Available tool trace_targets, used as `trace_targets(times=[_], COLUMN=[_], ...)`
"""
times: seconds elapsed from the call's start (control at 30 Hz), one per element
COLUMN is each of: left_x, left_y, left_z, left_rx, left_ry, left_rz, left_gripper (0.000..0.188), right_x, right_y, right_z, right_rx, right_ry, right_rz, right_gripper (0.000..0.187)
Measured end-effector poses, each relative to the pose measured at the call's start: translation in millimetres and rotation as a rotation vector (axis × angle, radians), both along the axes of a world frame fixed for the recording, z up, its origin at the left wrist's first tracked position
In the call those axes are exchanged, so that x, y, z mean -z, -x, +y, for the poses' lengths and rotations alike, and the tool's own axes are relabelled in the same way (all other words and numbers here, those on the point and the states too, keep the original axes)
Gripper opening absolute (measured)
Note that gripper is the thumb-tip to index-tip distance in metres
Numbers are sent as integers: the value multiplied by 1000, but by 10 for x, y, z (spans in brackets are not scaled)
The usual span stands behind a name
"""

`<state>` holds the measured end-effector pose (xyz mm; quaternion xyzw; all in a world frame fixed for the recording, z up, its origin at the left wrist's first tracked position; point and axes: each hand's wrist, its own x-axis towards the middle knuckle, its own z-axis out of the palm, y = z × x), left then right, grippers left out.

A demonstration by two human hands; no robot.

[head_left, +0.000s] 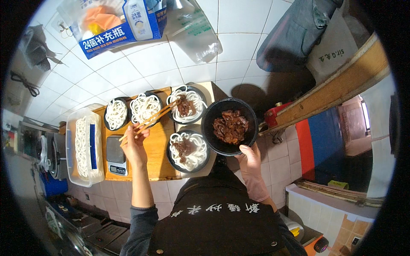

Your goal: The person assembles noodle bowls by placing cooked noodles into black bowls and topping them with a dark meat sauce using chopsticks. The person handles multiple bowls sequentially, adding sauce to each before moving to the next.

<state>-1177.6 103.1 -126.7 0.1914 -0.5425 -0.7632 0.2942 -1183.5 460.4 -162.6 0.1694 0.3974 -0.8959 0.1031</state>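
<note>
My left hand [136, 141] grips a pair of wooden chopsticks [154, 117], their tips at a dark brown sauce topping on white noodles in the far bowl [187, 103]. My right hand [249, 160], in a pale pink glove, holds the rim of a black bowl [229, 126] of chunky dark brown sauce, beside the noodle bowls. The near bowl [188, 151] has noodles with a smaller dab of the same topping. Plain noodles fill two dark bowls further left, a middle one [145, 107] and a left one [116, 114].
A clear plastic box [85, 147] of noodles stands at the left end of the wooden board [158, 164], next to a digital scale [116, 155]. Plastic bags [124, 25] hang on the tiled wall. A wooden-edged ledge [329, 85] runs along the right.
</note>
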Motion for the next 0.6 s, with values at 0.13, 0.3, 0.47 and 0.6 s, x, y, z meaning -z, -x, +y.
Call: trace_targets(times=[0.13,0.3,0.47,0.6], left_x=[-366,-680,-533,-341], left_y=[-313,-564,-460,-444], left_z=[243,688,752,755], left_rx=[127,306,356,349], left_ry=[22,390,474,169], left_rz=[25,-44,-174,-95], left_gripper=[30,22,29,35], right_x=[-37,-70,-252,-308], right_y=[2,-6,44,121], right_z=[-71,-180,-327,-326], right_rx=[-52,-180,-271,-298], right_ry=[62,12,-78,-42], right_rz=[30,229,362,269], right_gripper=[56,82,101,94])
